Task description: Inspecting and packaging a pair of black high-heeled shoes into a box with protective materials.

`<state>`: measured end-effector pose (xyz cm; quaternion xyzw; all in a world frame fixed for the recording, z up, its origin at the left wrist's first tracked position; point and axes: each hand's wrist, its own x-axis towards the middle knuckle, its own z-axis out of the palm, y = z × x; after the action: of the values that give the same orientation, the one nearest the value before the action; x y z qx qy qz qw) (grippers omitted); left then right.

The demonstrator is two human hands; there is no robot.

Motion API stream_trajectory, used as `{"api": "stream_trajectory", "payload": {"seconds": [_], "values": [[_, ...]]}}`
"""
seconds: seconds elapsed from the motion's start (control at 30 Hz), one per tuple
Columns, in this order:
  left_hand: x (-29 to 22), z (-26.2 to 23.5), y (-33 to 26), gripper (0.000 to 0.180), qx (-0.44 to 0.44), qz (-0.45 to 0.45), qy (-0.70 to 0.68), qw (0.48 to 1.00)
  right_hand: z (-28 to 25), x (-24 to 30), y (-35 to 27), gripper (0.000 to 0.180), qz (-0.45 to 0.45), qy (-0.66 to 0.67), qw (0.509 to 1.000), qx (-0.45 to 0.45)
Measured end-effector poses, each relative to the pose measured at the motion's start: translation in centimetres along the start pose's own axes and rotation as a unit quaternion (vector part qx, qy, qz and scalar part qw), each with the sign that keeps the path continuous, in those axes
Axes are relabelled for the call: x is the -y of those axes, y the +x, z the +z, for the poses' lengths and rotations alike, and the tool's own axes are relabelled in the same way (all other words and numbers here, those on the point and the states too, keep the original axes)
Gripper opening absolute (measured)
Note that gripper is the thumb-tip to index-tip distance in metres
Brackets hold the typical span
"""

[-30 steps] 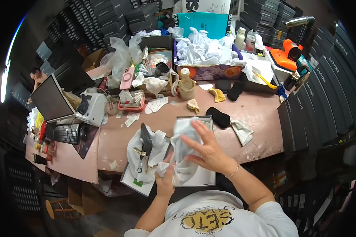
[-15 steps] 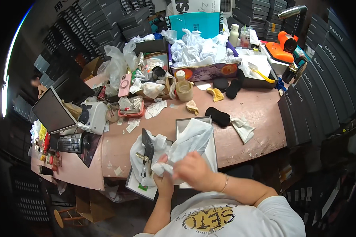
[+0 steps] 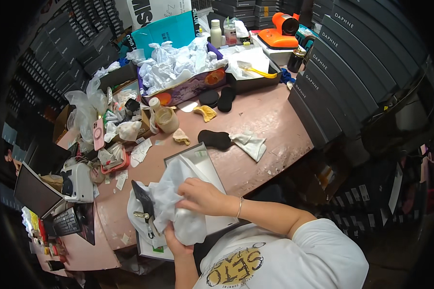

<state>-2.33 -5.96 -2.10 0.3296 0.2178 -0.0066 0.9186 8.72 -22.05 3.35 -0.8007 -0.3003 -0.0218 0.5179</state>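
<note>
White tissue paper (image 3: 190,226), bunched over something I cannot make out, is between my two hands. My left hand (image 3: 177,244) grips its lower end, fingers partly hidden by the paper. Above it, my right hand (image 3: 202,196) presses bent fingers into the paper's right side. Just left of the bundle a black shoe (image 3: 143,200) with a gold-coloured ornament lies on more white tissue (image 3: 132,212). Underneath is an open grey box (image 3: 210,166) with a white inside; its other half (image 3: 171,256) sits under the shoe, near the table's front edge.
Beyond the box lie a black pad (image 3: 214,139), a white cloth (image 3: 250,144) and a yellow sponge (image 3: 205,113). A carton of crumpled paper (image 3: 178,65) stands farther back. Stacked dark shoe boxes (image 3: 332,82) rise at right; a monitor (image 3: 36,188) and keyboard (image 3: 66,221) sit at left.
The tissue bundle has come up off the right half of the box, baring its white inside. My right hand has moved onto it. The whole view has swung right and tilted.
</note>
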Motion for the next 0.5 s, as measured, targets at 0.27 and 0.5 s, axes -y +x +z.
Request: {"api": "stream_trajectory", "payload": {"seconds": [0.27, 0.5], "values": [[1.6, -2.5, 2.1, 0.045, 0.054, 0.114, -0.04, 0.991, 3.3, 3.2, -4.1, 0.019, -0.236, -0.047, 0.962, 0.132], [-4.0, -1.3, 1.7, 0.044, 0.131, -0.001, -0.132, 0.983, -3.4, 4.4, -3.7, 0.022, 0.065, 0.121, 0.941, 0.31]]}}
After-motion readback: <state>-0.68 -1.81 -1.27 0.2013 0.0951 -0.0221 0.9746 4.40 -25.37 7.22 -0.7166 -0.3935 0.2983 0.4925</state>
